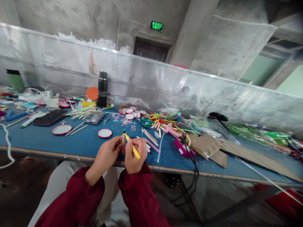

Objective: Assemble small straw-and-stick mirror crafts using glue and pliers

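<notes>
My right hand (136, 157) is closed around a yellow marker (135, 152), its tip slanting up and to the left. Beside it, my left hand (109, 152) pinches a short, flat wooden-looking stick (123, 136) with a dark upper end. The marker's tip is close to the stick; whether they touch I cannot tell. Both hands are over the table's front edge. A round white disc with a red rim (104, 133) lies just beyond my left hand. Several markers (151, 137) lie to the right of my right hand.
On the blue table (82, 142) are a phone (50, 117), a black bottle (102, 90) and a pile of red-rimmed discs (129, 116). Coloured pipe cleaners (182, 121), a pink glue gun (172, 130) with a black cord, and cardboard (208, 146) lie rightward. A perforated metal panel (146, 78) stands behind.
</notes>
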`<state>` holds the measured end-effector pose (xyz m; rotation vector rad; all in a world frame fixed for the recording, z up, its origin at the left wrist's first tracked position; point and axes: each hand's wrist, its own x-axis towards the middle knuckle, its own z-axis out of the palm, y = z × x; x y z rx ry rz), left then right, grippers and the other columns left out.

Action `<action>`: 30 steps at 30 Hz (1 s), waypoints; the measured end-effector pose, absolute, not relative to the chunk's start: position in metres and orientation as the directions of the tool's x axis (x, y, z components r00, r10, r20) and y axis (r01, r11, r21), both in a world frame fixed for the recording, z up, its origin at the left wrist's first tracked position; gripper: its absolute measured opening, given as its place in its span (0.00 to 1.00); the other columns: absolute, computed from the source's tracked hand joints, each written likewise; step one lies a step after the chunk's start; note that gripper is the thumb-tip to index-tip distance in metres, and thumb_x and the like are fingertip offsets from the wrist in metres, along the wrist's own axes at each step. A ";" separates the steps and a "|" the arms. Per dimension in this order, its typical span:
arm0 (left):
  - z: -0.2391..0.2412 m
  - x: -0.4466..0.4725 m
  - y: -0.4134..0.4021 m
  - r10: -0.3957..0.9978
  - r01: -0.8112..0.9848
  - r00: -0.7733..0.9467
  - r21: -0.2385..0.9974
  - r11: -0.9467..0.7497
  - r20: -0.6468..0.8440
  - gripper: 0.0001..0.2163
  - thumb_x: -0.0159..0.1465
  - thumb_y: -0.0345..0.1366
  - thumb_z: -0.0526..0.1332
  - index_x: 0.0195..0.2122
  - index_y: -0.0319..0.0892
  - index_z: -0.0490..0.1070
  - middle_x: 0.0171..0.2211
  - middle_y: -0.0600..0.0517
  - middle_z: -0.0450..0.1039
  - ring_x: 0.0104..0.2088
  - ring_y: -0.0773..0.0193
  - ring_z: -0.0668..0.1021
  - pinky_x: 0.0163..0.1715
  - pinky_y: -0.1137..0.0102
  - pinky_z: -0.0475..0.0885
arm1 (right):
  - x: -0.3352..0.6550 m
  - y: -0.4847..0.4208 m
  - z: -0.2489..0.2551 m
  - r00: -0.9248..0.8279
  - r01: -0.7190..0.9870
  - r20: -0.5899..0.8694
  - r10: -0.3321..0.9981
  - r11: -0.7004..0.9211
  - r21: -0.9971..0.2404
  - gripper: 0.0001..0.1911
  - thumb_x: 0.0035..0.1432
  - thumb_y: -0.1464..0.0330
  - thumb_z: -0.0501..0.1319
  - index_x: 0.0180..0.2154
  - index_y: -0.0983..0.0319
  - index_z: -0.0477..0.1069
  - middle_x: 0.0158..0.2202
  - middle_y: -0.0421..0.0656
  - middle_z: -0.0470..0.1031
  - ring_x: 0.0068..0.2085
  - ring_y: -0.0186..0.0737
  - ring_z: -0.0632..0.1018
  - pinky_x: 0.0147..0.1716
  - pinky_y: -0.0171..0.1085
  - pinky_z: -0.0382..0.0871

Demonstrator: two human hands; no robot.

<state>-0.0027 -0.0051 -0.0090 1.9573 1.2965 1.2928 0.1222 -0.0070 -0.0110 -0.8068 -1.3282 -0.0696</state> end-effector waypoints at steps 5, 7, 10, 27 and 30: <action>-0.008 -0.002 -0.007 0.887 0.446 0.099 0.776 -0.445 0.451 0.07 0.65 0.38 0.55 0.38 0.45 0.72 0.31 0.52 0.77 0.34 0.61 0.78 0.34 0.71 0.68 | 0.122 -0.007 -0.011 0.257 0.484 0.885 0.388 0.741 -0.465 0.07 0.63 0.70 0.59 0.31 0.59 0.65 0.29 0.39 0.70 0.32 0.37 0.72 0.39 0.40 0.68; -0.008 -0.002 -0.007 0.887 0.438 0.112 0.779 -0.448 0.447 0.07 0.65 0.37 0.55 0.38 0.45 0.72 0.30 0.53 0.77 0.32 0.61 0.77 0.33 0.71 0.67 | 0.122 -0.007 -0.011 0.274 0.488 0.877 0.395 0.729 -0.480 0.07 0.62 0.70 0.59 0.31 0.59 0.65 0.28 0.39 0.70 0.33 0.38 0.72 0.39 0.40 0.68; -0.008 -0.002 -0.007 0.887 0.443 0.111 0.776 -0.448 0.449 0.07 0.65 0.38 0.55 0.36 0.45 0.71 0.29 0.53 0.76 0.30 0.62 0.76 0.30 0.72 0.66 | 0.122 -0.007 -0.011 0.262 0.487 0.883 0.388 0.737 -0.469 0.07 0.62 0.70 0.59 0.30 0.59 0.65 0.28 0.39 0.70 0.32 0.37 0.72 0.39 0.40 0.68; -0.007 -0.002 -0.006 0.890 0.414 0.107 0.794 -0.446 0.444 0.06 0.65 0.37 0.55 0.35 0.44 0.70 0.28 0.54 0.76 0.32 0.62 0.76 0.34 0.71 0.67 | 0.122 -0.007 -0.011 0.283 0.494 0.879 0.383 0.727 -0.476 0.07 0.62 0.70 0.59 0.30 0.59 0.64 0.27 0.38 0.69 0.32 0.37 0.71 0.39 0.40 0.68; -0.008 -0.002 -0.005 0.890 0.419 0.106 0.791 -0.445 0.444 0.06 0.65 0.37 0.55 0.35 0.44 0.70 0.28 0.55 0.76 0.31 0.62 0.76 0.35 0.71 0.67 | 0.122 -0.007 -0.011 0.265 0.494 0.889 0.374 0.739 -0.458 0.08 0.62 0.71 0.59 0.30 0.59 0.64 0.27 0.38 0.69 0.32 0.37 0.72 0.39 0.40 0.68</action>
